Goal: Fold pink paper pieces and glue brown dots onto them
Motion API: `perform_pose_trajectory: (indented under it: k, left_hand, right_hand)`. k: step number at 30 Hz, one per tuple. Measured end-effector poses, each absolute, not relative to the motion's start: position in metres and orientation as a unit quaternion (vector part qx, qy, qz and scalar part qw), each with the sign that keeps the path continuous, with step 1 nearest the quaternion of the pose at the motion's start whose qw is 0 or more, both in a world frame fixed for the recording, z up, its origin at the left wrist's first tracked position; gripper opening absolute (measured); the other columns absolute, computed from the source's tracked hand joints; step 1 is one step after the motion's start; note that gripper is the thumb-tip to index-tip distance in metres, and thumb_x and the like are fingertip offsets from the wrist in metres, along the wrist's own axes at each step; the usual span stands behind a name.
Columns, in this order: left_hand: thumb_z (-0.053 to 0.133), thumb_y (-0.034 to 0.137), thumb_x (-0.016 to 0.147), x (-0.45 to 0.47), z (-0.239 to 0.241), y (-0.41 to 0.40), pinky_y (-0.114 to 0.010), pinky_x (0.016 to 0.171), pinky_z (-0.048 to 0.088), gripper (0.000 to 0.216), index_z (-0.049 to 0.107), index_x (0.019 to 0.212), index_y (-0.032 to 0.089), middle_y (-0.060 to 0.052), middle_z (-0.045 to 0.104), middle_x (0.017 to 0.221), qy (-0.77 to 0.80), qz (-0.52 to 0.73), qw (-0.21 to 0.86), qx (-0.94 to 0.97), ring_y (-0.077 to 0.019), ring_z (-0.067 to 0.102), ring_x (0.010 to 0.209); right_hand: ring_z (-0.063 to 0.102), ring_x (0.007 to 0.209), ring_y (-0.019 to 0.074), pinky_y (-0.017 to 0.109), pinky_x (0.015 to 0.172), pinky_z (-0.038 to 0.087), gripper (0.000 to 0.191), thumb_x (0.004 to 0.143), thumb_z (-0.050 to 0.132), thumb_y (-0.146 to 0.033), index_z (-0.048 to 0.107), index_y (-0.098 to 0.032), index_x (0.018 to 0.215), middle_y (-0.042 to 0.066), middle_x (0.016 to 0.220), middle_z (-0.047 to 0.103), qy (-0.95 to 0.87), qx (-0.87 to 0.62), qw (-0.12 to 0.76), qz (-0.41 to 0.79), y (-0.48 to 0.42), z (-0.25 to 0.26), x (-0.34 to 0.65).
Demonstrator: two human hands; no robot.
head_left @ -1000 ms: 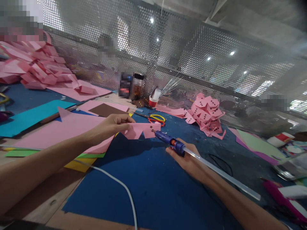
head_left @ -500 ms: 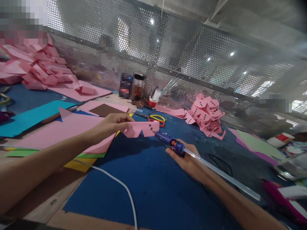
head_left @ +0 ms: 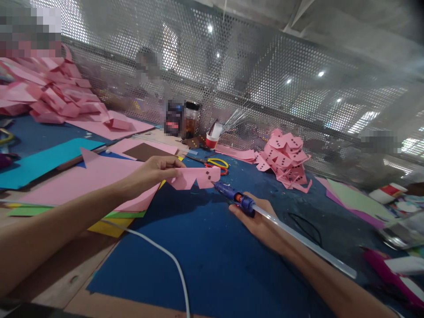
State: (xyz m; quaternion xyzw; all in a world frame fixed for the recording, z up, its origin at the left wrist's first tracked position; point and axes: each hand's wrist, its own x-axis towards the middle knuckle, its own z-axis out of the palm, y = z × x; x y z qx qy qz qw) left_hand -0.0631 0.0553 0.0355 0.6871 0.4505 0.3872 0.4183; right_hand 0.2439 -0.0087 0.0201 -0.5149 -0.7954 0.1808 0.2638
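My left hand [head_left: 150, 173] pinches a folded pink paper piece [head_left: 195, 177] with small brown squares on it and holds it above the blue sheet [head_left: 212, 260]. My right hand [head_left: 256, 220] grips a blue hot glue gun [head_left: 234, 196]. A long clear glue stick [head_left: 304, 242] sticks out of its back along my forearm. The gun's nozzle touches the right end of the pink piece.
A white cable [head_left: 162, 254] runs across the blue sheet toward me. Large pink sheets [head_left: 89, 176], a teal sheet [head_left: 39, 163] and pink cut-out piles [head_left: 286, 159] lie around. Scissors [head_left: 217, 165], a red cup [head_left: 211, 140] and jars [head_left: 191, 119] stand by the perforated metal screen [head_left: 265, 75].
The pink piece has tilted slightly and risen a little. The glue gun's nozzle stays at its right end. Both hands have hardly moved.
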Motion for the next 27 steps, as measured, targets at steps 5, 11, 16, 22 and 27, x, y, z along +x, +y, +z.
perform_pose_trajectory:
  k: [5, 11, 16, 22, 27]
  left_hand:
    - [0.062, 0.028, 0.082, -0.0633, 0.0372, 0.0547, -0.024, 0.063, 0.036, 0.018, 0.067, 0.091, 0.013, 0.000, 0.063, 0.077, 0.454, 0.385, 0.422, 0.683, -0.0116, 0.050, 0.070]
    - [0.062, 0.032, 0.079, -0.0639, 0.0346, 0.0574, -0.023, 0.062, 0.039, 0.019, 0.067, 0.088, 0.016, 0.000, 0.065, 0.078, 0.464, 0.384, 0.403, 0.689, -0.0129, 0.054, 0.071]
    - [0.063, 0.033, 0.079, -0.0634, 0.0342, 0.0574, -0.023, 0.061, 0.038, 0.020, 0.068, 0.087, 0.016, 0.001, 0.063, 0.075, 0.465, 0.386, 0.409, 0.684, -0.0128, 0.053, 0.068]
    - [0.063, 0.032, 0.079, -0.0610, 0.0343, 0.0553, -0.024, 0.062, 0.036, 0.021, 0.067, 0.088, 0.013, 0.000, 0.062, 0.073, 0.463, 0.401, 0.414, 0.674, -0.0120, 0.049, 0.067]
    - [0.063, 0.033, 0.078, -0.0612, 0.0339, 0.0557, -0.025, 0.062, 0.036, 0.023, 0.067, 0.088, 0.013, 0.000, 0.062, 0.074, 0.462, 0.401, 0.417, 0.672, -0.0128, 0.050, 0.068]
  right_hand:
    - [0.050, 0.059, 0.0124, 0.023, 0.053, 0.033, 0.032, 0.093, 0.054, -0.050, 0.055, -0.020, 0.083, -0.002, 0.067, 0.058, -0.798, -0.513, 0.266, 0.168, -0.0072, 0.0174, 0.2454]
    - [0.052, 0.061, 0.0130, 0.023, 0.053, 0.034, 0.030, 0.093, 0.054, -0.050, 0.056, -0.020, 0.085, -0.001, 0.069, 0.061, -0.798, -0.513, 0.263, 0.173, -0.0071, 0.0170, 0.2452]
    - [0.051, 0.061, 0.0131, 0.024, 0.054, 0.035, 0.031, 0.093, 0.054, -0.050, 0.056, -0.020, 0.084, -0.001, 0.069, 0.060, -0.799, -0.512, 0.267, 0.169, -0.0070, 0.0168, 0.2448]
    - [0.051, 0.060, 0.0124, 0.024, 0.053, 0.035, 0.031, 0.093, 0.054, -0.049, 0.056, -0.020, 0.083, -0.002, 0.068, 0.059, -0.798, -0.513, 0.268, 0.170, -0.0072, 0.0171, 0.2447]
    - [0.048, 0.057, 0.0115, 0.023, 0.052, 0.033, 0.030, 0.093, 0.054, -0.047, 0.052, -0.020, 0.079, -0.003, 0.064, 0.055, -0.799, -0.513, 0.267, 0.168, -0.0080, 0.0187, 0.2435]
